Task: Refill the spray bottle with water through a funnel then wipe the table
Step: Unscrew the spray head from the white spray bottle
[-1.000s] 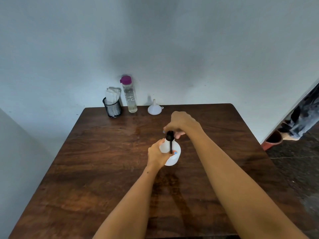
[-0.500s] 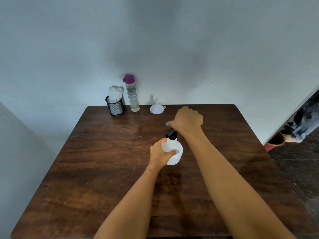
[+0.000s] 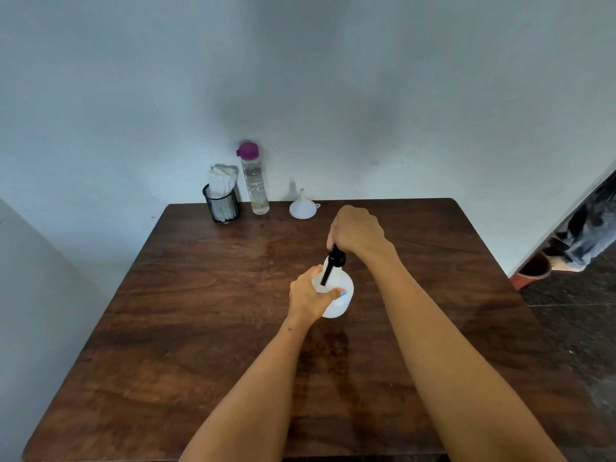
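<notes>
- My right hand (image 3: 358,233) has gone on turning the black spray head (image 3: 336,256): a second ago its knuckles pointed left with fingers spread over the cap, half a second ago it was a closed fist on top, and now it grips from above with the wrist swung further right.
- The trigger of the spray head, which hung straight down a second ago and was hidden under my fist half a second ago, now slants down-left across the white spray bottle (image 3: 336,295).
- My left hand (image 3: 311,296) has shifted its grip slightly, thumb now reaching further across the front.
</notes>
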